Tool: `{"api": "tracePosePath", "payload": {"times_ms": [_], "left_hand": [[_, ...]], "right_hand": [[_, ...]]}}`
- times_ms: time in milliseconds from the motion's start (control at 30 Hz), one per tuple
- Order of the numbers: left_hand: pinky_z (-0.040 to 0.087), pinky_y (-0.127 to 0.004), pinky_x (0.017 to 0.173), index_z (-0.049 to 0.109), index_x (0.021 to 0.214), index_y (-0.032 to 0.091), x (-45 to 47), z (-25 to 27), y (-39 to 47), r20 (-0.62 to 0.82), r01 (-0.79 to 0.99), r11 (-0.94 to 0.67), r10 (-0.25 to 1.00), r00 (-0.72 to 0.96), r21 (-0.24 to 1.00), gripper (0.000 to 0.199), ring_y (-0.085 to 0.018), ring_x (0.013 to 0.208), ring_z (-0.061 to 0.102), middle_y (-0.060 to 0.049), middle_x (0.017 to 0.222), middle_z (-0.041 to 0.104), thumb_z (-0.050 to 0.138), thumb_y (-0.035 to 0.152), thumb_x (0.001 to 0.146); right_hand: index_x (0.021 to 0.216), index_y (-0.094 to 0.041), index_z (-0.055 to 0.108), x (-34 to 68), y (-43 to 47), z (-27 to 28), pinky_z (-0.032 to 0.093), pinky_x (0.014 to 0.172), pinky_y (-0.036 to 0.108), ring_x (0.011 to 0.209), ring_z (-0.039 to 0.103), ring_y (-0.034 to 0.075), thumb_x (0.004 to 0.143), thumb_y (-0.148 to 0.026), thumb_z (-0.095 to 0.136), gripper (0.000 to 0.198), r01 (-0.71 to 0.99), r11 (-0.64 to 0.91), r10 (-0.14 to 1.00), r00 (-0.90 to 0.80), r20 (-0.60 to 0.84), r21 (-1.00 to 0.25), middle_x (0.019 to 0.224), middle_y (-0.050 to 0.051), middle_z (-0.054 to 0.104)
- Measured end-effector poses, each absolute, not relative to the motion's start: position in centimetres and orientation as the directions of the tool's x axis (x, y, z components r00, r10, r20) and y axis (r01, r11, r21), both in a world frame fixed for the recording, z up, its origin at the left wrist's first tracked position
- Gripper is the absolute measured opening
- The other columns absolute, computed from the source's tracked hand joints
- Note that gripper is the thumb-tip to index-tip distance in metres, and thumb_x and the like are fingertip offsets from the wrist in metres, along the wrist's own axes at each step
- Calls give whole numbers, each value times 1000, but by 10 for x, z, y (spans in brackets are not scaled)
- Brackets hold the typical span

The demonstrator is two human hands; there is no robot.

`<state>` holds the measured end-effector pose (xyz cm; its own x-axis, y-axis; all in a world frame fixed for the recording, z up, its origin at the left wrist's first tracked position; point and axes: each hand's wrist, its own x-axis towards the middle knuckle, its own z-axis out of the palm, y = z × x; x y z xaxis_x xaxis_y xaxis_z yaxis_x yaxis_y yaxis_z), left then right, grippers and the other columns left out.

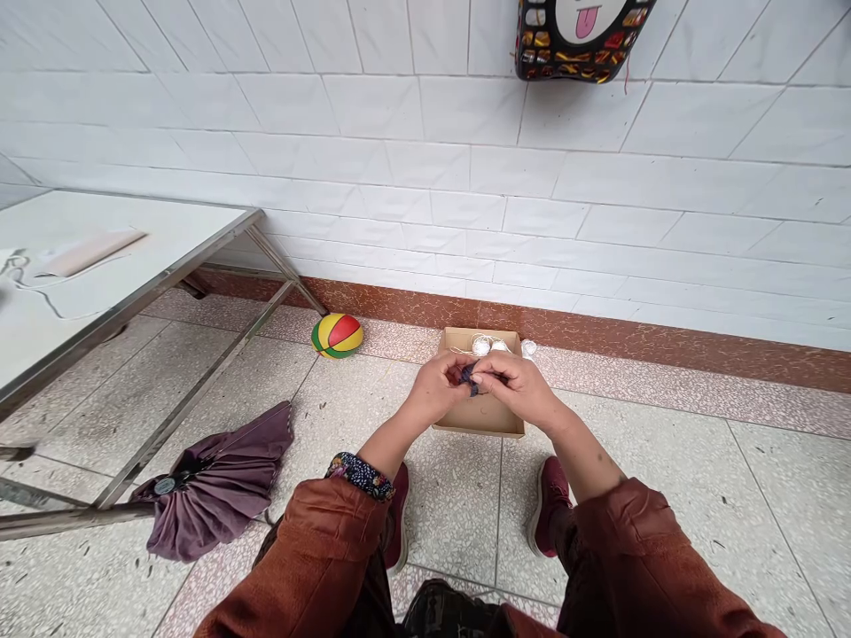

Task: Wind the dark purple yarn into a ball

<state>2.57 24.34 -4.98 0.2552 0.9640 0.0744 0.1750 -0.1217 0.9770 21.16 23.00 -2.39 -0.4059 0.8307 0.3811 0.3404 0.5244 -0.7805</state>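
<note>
Both hands meet in front of me, above a shallow cardboard box [479, 421] on the floor. Pinched between the fingertips is a small dark blue bundle [467, 381] that looks like fabric or yarn; its exact kind is too small to tell. My left hand [435, 387] grips its left side, and my right hand [522, 385] grips its right side. White balls of yarn [480, 346] lie at the back of the box with loose strands. Another white ball [528, 348] rests just outside the box's right back corner. My hands hide part of the box's inside.
A yellow, red and green ball [338, 336] lies on the floor by the leg of a white-topped table [152, 221]. A folded purple umbrella [226, 478] lies to the left. A black basket [578, 44] hangs on the tiled wall. My shoes [551, 501] flank the box's near side.
</note>
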Motion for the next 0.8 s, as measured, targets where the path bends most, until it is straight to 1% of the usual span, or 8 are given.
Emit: {"api": "tracePosePath", "payload": {"times_ms": [100,200,300,400,500,567,667,800], "left_hand": [[42,-26,66,71,88,19,28,-47,237,72,163,-145,921,383,976,27,-11,68,52,1,80,62,66,10,62],[45,-27,73,69,100,19,28,-45,235,48,29,-66,904,424,997,39,-12,75,57,0,87,66,68,8,63],[48,-30,84,66,113,20,26,-42,235,12,-123,44,905,425,991,51,-15,88,64,-4,100,70,72,9,64],[50,-31,87,68,109,20,25,-41,236,-10,-208,95,927,374,974,43,-16,92,65,-5,102,71,76,15,67],[51,-31,82,70,104,19,24,-44,238,-33,-257,109,958,283,960,36,-16,87,65,-4,97,72,76,20,68],[51,-30,79,70,101,18,23,-47,240,-58,-265,119,972,227,957,34,-15,84,64,-3,95,72,75,20,68],[50,-28,78,70,97,17,24,-50,244,-95,-218,131,981,169,967,34,-13,80,63,-1,91,72,74,17,64],[50,-30,82,70,96,17,25,-50,245,-75,-74,90,980,184,993,35,-15,82,65,-2,91,73,73,13,62]], "right_hand": [[85,-23,67,217,236,-30,48,74,32,77,62,19,96,-31,59,16,374,478,875,-280,395,-795,81,3,68],[82,-22,66,221,242,-40,48,73,32,77,61,19,94,-31,61,15,422,415,909,-171,379,-806,79,3,67],[82,-22,65,222,245,-51,46,70,31,74,60,19,94,-30,59,15,455,362,931,-129,342,-813,78,2,65],[80,-22,64,219,246,-58,44,68,29,73,59,18,92,-24,57,14,498,374,927,-190,322,-783,76,1,65],[79,-22,63,214,243,-61,44,70,29,74,59,18,93,-22,58,15,519,421,906,-289,311,-744,76,1,65],[82,-22,65,212,241,-60,45,72,30,76,60,18,95,-24,58,14,508,446,889,-347,299,-737,80,2,67],[88,-22,66,211,236,-52,45,75,30,78,60,18,97,-26,58,13,465,492,852,-433,296,-736,84,2,68],[86,-22,66,210,232,-38,44,71,29,75,59,17,97,-29,58,15,404,525,820,-474,320,-749,81,2,66]]}}
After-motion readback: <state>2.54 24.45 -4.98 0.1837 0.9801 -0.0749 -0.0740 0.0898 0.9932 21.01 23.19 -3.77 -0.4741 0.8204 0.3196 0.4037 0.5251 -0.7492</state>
